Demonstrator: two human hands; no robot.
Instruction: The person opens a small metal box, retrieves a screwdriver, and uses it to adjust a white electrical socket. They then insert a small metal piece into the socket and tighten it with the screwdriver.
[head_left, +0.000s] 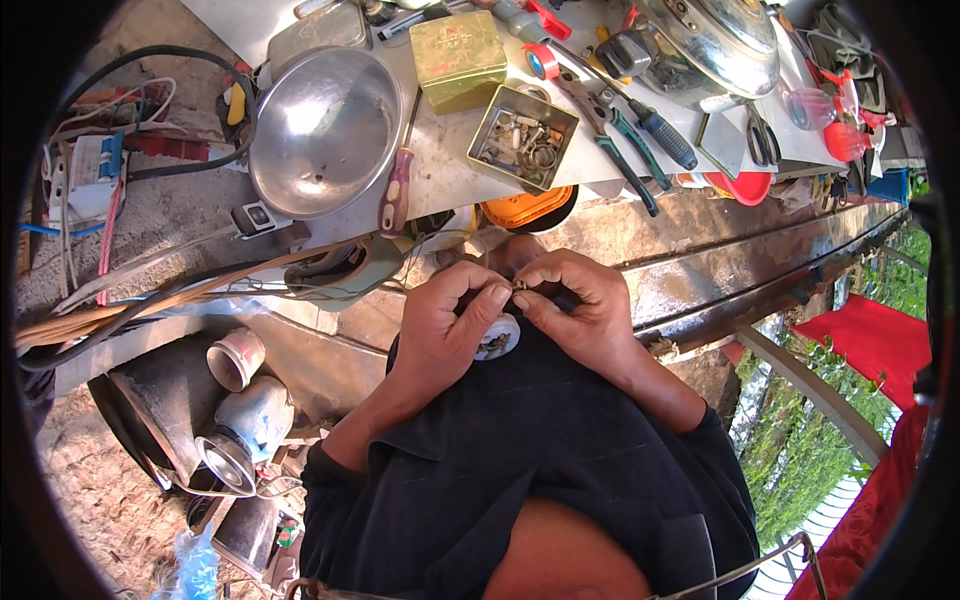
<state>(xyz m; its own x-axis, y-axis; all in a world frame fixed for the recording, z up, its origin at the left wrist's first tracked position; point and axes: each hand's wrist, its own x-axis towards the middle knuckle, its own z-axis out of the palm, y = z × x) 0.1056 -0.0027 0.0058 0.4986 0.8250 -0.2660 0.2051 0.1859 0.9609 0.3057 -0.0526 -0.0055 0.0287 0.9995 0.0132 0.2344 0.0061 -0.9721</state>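
Note:
My left hand (447, 318) and my right hand (582, 300) meet in front of my chest, thumbs and forefingers pinched together. Between the fingertips is a small brownish metal piece (519, 286); its exact kind is too small to tell. Both hands appear to grip it. Just below my left thumb, against my dark shirt, a small round white dish (513, 345) shows with little dark bits in it. Beyond the hands, at the table's near edge, an open square tin (483, 168) holds rings, screws and other small hardware.
On the table (440, 150) lie a metal bowl (325, 130), a screwdriver (397, 195), a lidded golden tin (458, 55), green-handled pliers (630, 150), red tape (541, 61) and a shiny pot lid (715, 45). Cables (190, 285) run at left, above a dented kettle (250, 420).

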